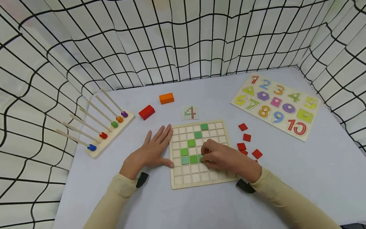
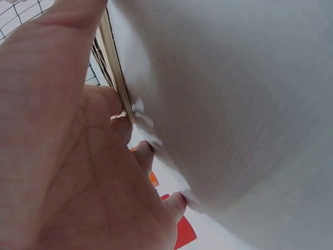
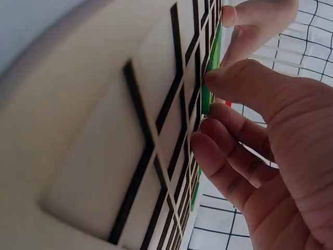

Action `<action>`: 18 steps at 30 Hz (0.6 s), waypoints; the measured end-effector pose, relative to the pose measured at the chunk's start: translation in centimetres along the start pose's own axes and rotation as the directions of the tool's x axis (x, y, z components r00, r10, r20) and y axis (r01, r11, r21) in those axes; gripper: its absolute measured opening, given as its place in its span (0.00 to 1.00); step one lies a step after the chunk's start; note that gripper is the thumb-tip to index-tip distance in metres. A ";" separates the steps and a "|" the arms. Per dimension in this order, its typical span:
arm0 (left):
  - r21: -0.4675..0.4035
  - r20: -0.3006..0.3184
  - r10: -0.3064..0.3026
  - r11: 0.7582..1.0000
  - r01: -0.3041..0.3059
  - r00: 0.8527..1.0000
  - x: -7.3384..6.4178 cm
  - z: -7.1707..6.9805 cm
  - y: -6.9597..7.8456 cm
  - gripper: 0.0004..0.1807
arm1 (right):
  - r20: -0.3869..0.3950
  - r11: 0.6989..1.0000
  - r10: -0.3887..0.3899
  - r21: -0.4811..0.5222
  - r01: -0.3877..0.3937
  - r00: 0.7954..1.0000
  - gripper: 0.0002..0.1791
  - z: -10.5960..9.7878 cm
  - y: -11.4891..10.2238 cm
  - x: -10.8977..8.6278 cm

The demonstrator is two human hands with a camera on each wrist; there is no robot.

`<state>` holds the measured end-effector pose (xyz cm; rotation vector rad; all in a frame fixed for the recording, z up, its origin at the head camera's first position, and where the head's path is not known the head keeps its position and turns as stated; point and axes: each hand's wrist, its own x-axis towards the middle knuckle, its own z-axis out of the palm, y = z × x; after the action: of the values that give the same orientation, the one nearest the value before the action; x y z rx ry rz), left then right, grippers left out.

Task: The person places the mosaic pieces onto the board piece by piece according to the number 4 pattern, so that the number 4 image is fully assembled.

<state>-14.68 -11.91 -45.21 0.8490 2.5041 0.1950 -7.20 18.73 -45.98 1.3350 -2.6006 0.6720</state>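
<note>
A wooden grid board [image 1: 186, 186] lies on the table, with several green square tiles [image 1: 191, 143] in its cells. My right hand [image 1: 221, 156] is over the board's middle. Its thumb and forefinger pinch a green tile [image 3: 205, 99] at a cell beside the other green tiles in that row; the other fingers bend close to the grid. My left hand [image 1: 154, 149] rests with spread fingers at the board's left edge, thumb and fingertips touching the rim. The left wrist view shows its palm, the board's edge [image 2: 114, 62] and the white cloth.
A small pattern card [image 1: 190, 112] lies behind the board. Several red square tiles [image 1: 247, 137] are scattered to the right, near a number puzzle [image 1: 277, 105]. A red block [image 1: 146, 112], an orange block [image 1: 166, 98] and a peg stand [image 1: 114, 135] are at the left. Black netting surrounds the table.
</note>
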 end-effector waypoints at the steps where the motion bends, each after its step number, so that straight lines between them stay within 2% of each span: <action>1: -0.003 -0.003 0.002 1.000 -0.002 1.000 0.1 0.0 0.0 0.75 | 0.011 1.000 0.003 -0.012 -0.003 1.000 0.03 -0.1 -0.1 0.0; 5: -0.011 -0.011 0.007 1.000 -0.007 1.000 0.1 -0.1 0.0 0.75 | 0.038 0.999 -0.002 -0.044 0.003 0.999 0.03 -0.4 -0.3 0.2; 10: -0.014 -0.015 0.007 1.000 -0.007 1.000 0.0 0.0 0.0 0.75 | 0.062 1.000 0.007 -0.028 -0.005 0.998 0.04 -1.0 -0.2 0.2; 15: -0.009 -0.016 0.008 1.000 -0.008 1.000 0.1 0.0 -0.1 0.75 | 0.095 0.996 0.092 0.014 -0.094 0.991 0.03 -1.9 0.5 -0.7; 18: -0.009 -0.014 0.007 1.000 -0.007 1.000 0.0 -0.1 0.0 0.75 | 0.092 0.992 0.128 0.003 -0.129 0.988 0.05 -2.5 1.2 -1.5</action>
<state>-14.73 -11.90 -45.14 0.8554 2.5117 0.2154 -7.45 21.51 -44.64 1.2363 -2.7791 0.6558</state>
